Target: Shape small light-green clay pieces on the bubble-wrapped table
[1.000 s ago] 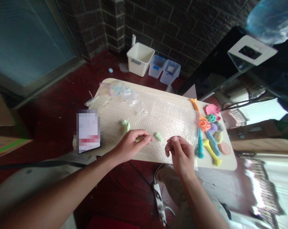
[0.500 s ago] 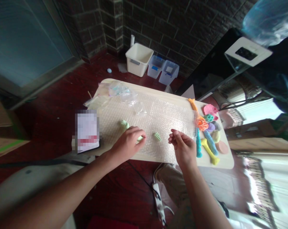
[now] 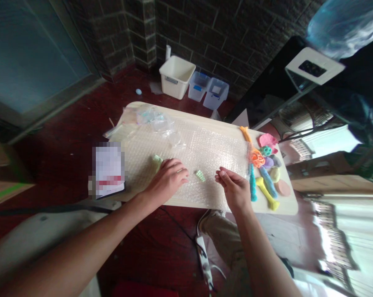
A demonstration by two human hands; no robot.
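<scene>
My left hand (image 3: 169,176) lies palm down, its slightly bent fingers stretched low over a clear bubble-wrap sheet (image 3: 214,144). Whatever is beneath the palm is hidden. Behind that hand, a pale green soft lump (image 3: 157,159) shows in part. Between my hands lies a small, flat, pale green piece (image 3: 200,175) with a bumpy surface. My right hand (image 3: 232,183) hovers right of this piece, thumb and fingertips pressed together. Anything in the pinch is too small to make out.
Colourful soft shapes, including a yellow bone-like one (image 3: 267,194) and an orange tangle (image 3: 257,159), lie at the table's right end. Crumpled clear bags (image 3: 161,123) lie back left. A pixelated upright panel (image 3: 109,169) stands at the left edge. Bins (image 3: 177,78) stand on the floor beyond.
My left hand has flattened, and the green bit seen under its fingers is now covered. The right hand keeps its pinch. The whole view has shifted slightly.
</scene>
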